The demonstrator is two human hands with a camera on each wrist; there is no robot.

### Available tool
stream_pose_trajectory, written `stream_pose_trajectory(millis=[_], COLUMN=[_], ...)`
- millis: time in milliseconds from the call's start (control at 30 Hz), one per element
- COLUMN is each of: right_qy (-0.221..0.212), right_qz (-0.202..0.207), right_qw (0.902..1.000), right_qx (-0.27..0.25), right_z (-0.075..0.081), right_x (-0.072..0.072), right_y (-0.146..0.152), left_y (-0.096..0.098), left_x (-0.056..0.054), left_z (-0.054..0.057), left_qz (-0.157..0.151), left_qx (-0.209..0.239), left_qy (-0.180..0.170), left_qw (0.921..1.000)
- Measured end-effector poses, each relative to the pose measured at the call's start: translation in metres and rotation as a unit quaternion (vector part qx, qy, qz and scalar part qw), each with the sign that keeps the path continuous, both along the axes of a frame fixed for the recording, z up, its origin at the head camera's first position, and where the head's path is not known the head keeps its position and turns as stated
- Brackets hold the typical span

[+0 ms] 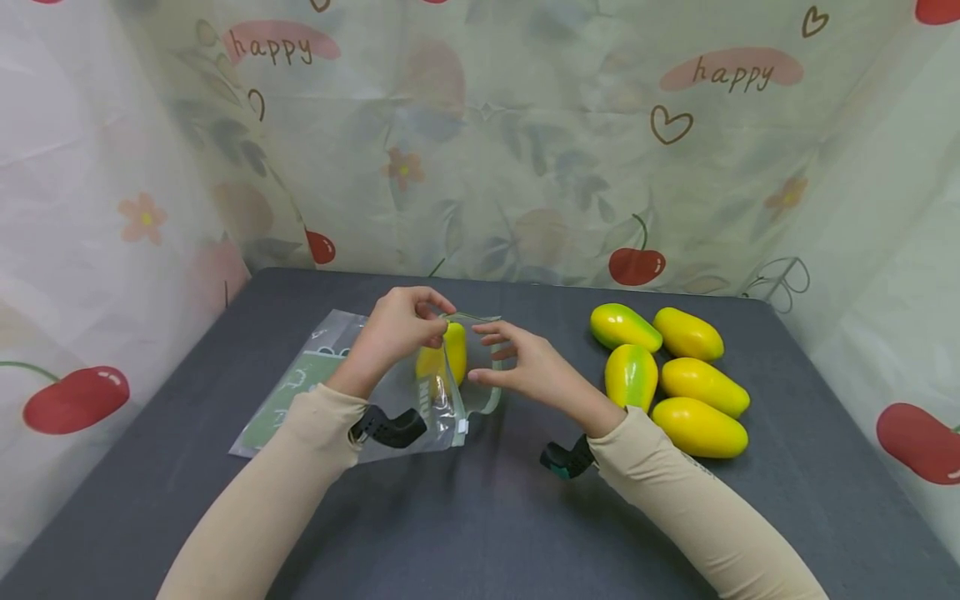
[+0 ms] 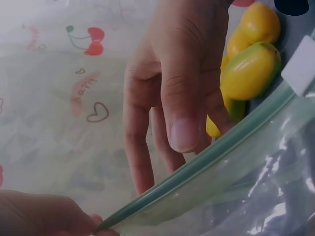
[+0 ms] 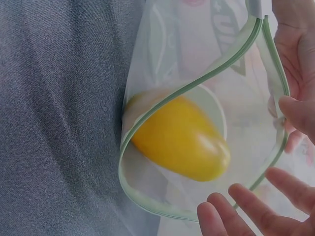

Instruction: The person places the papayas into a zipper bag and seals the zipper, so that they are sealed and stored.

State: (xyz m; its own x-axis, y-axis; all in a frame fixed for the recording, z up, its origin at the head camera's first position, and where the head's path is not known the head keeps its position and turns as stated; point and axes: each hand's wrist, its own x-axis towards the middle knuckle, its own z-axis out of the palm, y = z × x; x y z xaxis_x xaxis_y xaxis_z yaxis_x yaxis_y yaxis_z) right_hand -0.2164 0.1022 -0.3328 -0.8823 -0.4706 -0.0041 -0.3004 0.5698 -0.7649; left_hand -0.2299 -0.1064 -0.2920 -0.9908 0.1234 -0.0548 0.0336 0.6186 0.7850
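Note:
A clear zip bag with green edging lies on the table, its mouth held apart toward the right. My left hand pinches the far part of the green rim between thumb and fingers; the left wrist view also shows that grip. Inside the bag rests one yellow mango, near the opening. My right hand is just right of the mouth, fingers spread and holding nothing. In the right wrist view its fingertips are close to the green edge; whether they touch it I cannot tell. A white slider sits at the rim's near end.
Several yellow mangoes, some with green patches, lie grouped on the right, among them a front one and a greener one behind my right wrist. The dark table is bordered by a printed curtain at the back and sides.

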Motion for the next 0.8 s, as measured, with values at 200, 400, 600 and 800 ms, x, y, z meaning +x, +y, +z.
stream_pose_trajectory(millis=[200,400,600,800], right_qy=[0.001,0.001,-0.002,-0.009], right_qz=[-0.006,-0.007,-0.011,-0.015], right_qw=[1.0000,1.0000,0.9999,0.9998], right_qx=[0.002,0.002,0.003,0.004], right_z=[-0.001,0.000,0.000,0.003], right_x=[0.000,0.000,0.000,0.002], right_y=[0.001,0.003,0.005,0.011], left_y=[-0.001,-0.001,-0.001,0.000], left_x=[0.000,0.000,0.001,0.001], left_z=[0.000,0.000,0.001,0.001], left_qz=[0.002,0.004,0.006,0.007], left_qx=[-0.004,-0.001,-0.003,0.000], left_qy=[0.003,0.004,0.005,0.000], left_qw=[1.0000,1.0000,1.0000,1.0000])
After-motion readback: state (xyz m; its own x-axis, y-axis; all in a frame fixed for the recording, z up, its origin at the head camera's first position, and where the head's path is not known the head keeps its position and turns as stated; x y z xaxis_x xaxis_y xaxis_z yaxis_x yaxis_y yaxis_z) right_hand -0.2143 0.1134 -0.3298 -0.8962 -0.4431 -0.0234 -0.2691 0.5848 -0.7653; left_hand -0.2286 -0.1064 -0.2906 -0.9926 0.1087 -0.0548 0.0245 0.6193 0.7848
